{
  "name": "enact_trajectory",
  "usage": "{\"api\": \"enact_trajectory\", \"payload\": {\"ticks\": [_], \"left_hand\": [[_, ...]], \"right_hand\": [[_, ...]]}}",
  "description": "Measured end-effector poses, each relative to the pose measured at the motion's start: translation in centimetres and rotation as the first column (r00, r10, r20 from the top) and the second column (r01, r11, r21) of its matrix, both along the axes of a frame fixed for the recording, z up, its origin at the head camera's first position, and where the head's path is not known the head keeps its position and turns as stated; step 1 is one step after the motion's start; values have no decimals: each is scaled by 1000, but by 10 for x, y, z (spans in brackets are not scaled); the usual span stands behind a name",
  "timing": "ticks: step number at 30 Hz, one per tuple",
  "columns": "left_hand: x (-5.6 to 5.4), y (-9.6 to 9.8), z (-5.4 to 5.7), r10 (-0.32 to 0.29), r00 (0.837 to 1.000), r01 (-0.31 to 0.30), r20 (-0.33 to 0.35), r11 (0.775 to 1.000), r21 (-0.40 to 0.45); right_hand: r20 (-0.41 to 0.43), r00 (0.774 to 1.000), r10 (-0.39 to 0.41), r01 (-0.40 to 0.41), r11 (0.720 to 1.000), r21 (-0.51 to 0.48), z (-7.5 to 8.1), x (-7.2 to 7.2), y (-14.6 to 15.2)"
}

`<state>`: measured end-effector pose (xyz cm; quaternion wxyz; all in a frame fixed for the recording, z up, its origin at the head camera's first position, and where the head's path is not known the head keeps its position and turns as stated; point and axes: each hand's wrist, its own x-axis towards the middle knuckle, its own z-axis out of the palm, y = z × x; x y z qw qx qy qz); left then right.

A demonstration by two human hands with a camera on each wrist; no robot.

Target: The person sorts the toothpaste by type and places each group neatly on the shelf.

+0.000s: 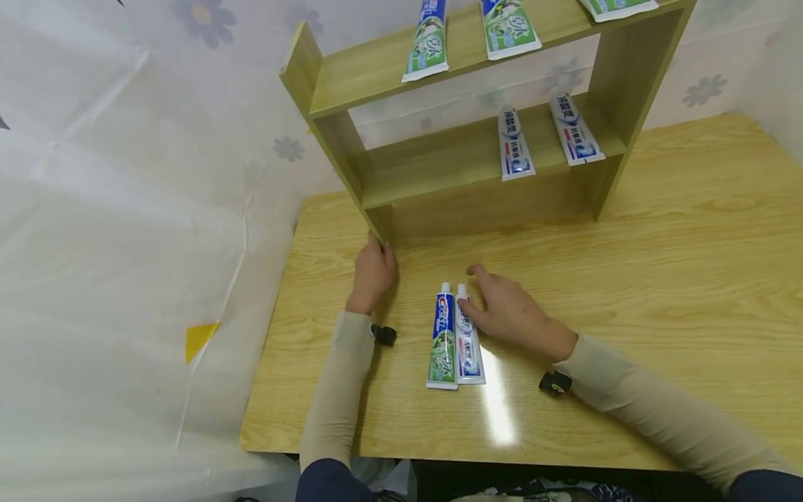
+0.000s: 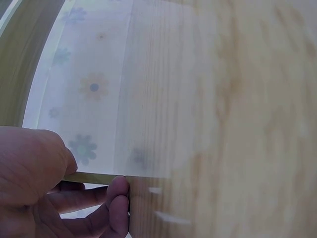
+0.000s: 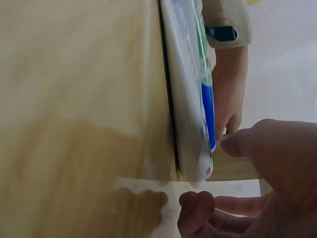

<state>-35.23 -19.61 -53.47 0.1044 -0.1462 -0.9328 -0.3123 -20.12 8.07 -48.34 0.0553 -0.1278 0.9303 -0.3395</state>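
Note:
My left hand (image 1: pixel 373 273) grips the lower left front corner of a wooden shelf (image 1: pixel 426 185); in the left wrist view the fingers (image 2: pixel 118 210) curl at the edge of the panel. Two toothpaste tubes lie side by side on the table, caps toward the shelf: a blue-and-green one (image 1: pixel 442 341) and a white one (image 1: pixel 469 352). Over the cap end of the white tube hovers my right hand (image 1: pixel 517 314), thumb and fingers spread. The right wrist view shows the thumb (image 3: pixel 240 143) and fingertips (image 3: pixel 195 206) apart around that end, whether touching I cannot tell.
Two white toothpaste tubes (image 1: pixel 516 143) lie on the middle shelf board, toward the right. On the upper board are several blue-and-green tubes (image 1: pixel 511 29). The wooden table (image 1: pixel 702 293) extends to the right; a pale flowered sheet (image 1: pixel 125 209) covers the wall at left.

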Motion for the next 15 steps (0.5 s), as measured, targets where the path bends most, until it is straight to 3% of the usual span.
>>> {"api": "enact_trajectory", "payload": {"ticks": [3,5,10,14,15], "left_hand": [[-10,-4,-14,21,1000,-20,6,1000,-23],[-9,-5,-14,22,1000,-22,5,1000,-20],[6,1,7,7,1000,-7,3,1000,-14],[13,5,17,-1,1000,1,-8,1000,-11],[11,3,13,-7,1000,7,-12,1000,1]], "right_hand": [[5,1000,18,-18,1000,13,-4,3,-2],[25,999,30,-30,1000,4,-5,4,-2],[82,995,61,-59,998,-21,-5,7,-5],[99,993,61,-61,998,-5,-5,7,-7],[104,993,57,-57,998,-1,-4,8,-8]]}}
